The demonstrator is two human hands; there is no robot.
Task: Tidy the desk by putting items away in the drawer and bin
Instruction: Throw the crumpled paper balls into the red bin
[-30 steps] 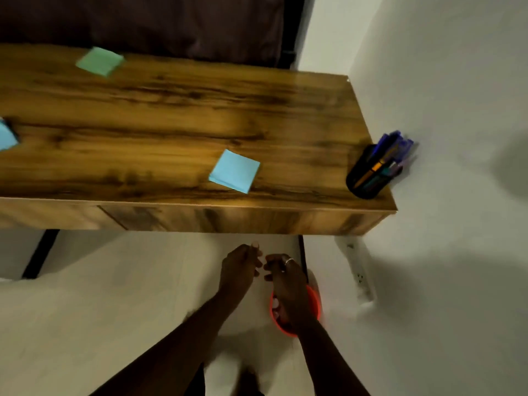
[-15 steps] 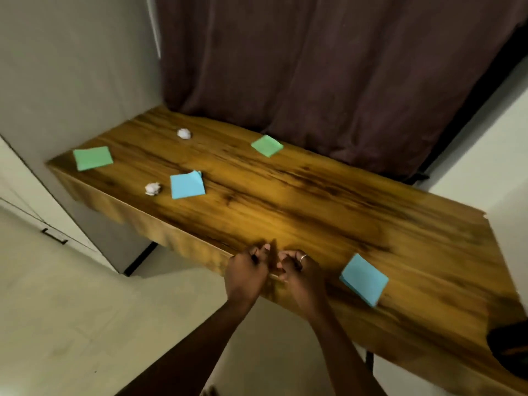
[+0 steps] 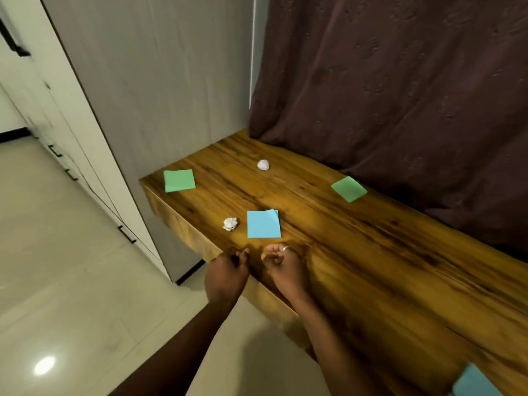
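Both hands, left hand (image 3: 227, 277) and right hand (image 3: 283, 270), have parted over the desk (image 3: 371, 267).

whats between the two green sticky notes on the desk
In the head view, one crumpled paper ball lies between the left green note and the right one.

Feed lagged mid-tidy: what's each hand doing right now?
Left hand: fingers curled loosely, nothing visibly held.
Right hand: fingers curled loosely, nothing visibly held; hovers at the desk edge.
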